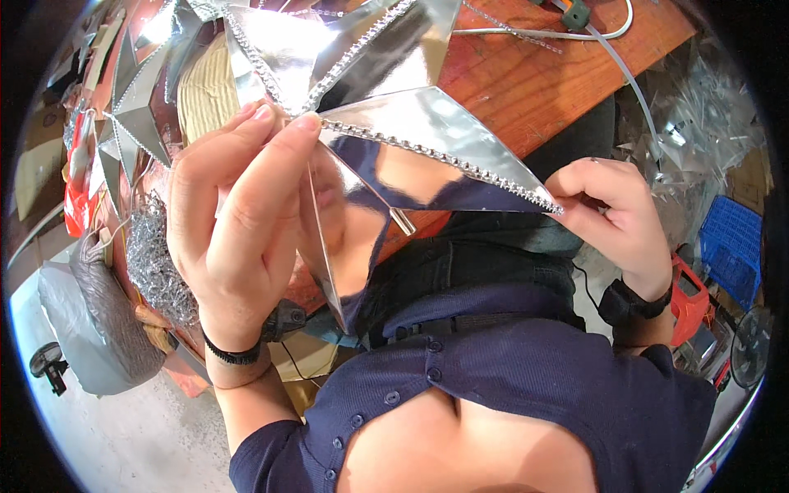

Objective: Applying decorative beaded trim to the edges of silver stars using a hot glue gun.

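A mirror-bright silver star (pixel 411 115) with folded, raised points is in front of me, above the wooden table. A beaded silver trim (pixel 427 154) runs along the ridge of its right point, and similar trim lines the upper ridges. At the star's centre, the fingertips of my left hand (pixel 234 201) press on the inner end of the trim; its thumb is hidden. My right hand (pixel 616 209) pinches the outer tip of the right point, where the trim ends. A short metal tube (pixel 403 222) shows below that point.
More silver stars (pixel 136 123) are at the left, by a tangled heap of silver strands (pixel 156 259) and a grey plastic bag (pixel 99 320). A white cable (pixel 567 35) crosses the orange-brown table (pixel 559 94). At the right are clear plastic wrapping (pixel 699 123) and a blue crate (pixel 731 246).
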### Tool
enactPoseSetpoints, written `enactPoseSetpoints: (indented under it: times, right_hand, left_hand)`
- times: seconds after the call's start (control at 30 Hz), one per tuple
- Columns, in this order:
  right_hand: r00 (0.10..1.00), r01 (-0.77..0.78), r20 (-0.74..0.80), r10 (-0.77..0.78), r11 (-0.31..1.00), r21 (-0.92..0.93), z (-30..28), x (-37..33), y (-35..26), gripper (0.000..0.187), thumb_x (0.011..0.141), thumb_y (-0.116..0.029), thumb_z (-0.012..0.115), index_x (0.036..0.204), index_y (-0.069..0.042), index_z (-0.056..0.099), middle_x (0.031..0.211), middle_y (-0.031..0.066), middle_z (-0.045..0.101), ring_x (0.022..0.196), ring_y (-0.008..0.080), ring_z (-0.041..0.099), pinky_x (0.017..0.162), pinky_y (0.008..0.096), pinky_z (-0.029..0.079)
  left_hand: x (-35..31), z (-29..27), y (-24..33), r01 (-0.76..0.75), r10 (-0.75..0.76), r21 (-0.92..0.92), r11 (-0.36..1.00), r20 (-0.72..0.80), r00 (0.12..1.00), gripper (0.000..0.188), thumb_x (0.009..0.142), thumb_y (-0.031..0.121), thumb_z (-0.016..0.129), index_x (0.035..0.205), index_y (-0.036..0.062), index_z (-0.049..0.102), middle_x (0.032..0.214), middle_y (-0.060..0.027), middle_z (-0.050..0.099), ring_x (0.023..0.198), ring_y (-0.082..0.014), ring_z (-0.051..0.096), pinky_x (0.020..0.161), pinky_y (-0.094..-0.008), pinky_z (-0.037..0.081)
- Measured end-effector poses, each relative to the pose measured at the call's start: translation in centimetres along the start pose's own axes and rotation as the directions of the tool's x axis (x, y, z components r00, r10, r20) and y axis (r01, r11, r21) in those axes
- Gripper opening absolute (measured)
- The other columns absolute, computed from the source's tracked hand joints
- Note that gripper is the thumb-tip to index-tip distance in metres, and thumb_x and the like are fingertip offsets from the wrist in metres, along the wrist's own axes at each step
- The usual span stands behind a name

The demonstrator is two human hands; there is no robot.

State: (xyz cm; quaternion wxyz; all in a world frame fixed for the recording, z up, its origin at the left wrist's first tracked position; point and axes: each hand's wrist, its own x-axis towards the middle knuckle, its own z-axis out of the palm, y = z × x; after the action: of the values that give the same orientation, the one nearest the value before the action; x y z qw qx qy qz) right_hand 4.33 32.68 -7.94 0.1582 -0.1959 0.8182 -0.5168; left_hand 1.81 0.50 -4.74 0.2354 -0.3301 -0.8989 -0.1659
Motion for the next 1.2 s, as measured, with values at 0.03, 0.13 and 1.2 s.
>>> enactPoseSetpoints:
  times: [0.03, 0.13, 1.2]
  right_hand:
    - [1.000, -0.001, 0.000, 0.001, 1.000, 0.000, 0.1, 0.1, 0.1, 0.007, 0.085, -0.001, 0.068, 0.090, 0.001, 0.065, 0.076, 0.0095, 0.064, 0.069, 0.0182, 0.064, 0.062, 0.0283, 0.047]
    - [0.999, 0.053, 0.000, -0.053, 0.999, -0.011, 0.2, 0.3, 0.4, 0.008, 0.083, 0.001, 0.068, 0.091, 0.002, 0.064, 0.077, 0.0109, 0.064, 0.070, 0.0212, 0.065, 0.063, 0.0294, 0.048]
    - [0.834, -0.253, -0.552, 0.024, 0.904, -0.344, -10.9, -1.5, 6.8, 0.022, 0.104, -0.018, 0.055, 0.114, -0.003, 0.067, 0.088, -0.0024, 0.056, 0.077, 0.0057, 0.048, 0.069, 0.0207, 0.040]
  left_hand:
    - [0.0, 0.0, 0.0, -0.001, 0.001, -0.001, 1.000, -0.003, 1.000, 0.044, 0.069, -0.007, 0.070, 0.111, 0.0065, 0.074, 0.102, -0.0126, 0.064, 0.095, -0.0287, 0.067, 0.082, -0.0365, 0.057]
    - [-0.3, -0.4, -0.1, 0.012, -0.012, 0.008, 1.000, 0.030, 0.999, 0.035, 0.079, -0.005, 0.067, 0.112, 0.0061, 0.071, 0.107, -0.0134, 0.067, 0.101, -0.0286, 0.066, 0.087, -0.0370, 0.053]
    - [-12.6, -10.9, -11.0, 0.555, -0.632, 0.429, 0.713, 0.050, 0.774, 0.033, 0.092, 0.020, 0.064, 0.121, 0.0046, 0.067, 0.126, -0.0173, 0.065, 0.121, -0.0313, 0.058, 0.104, -0.0396, 0.044]
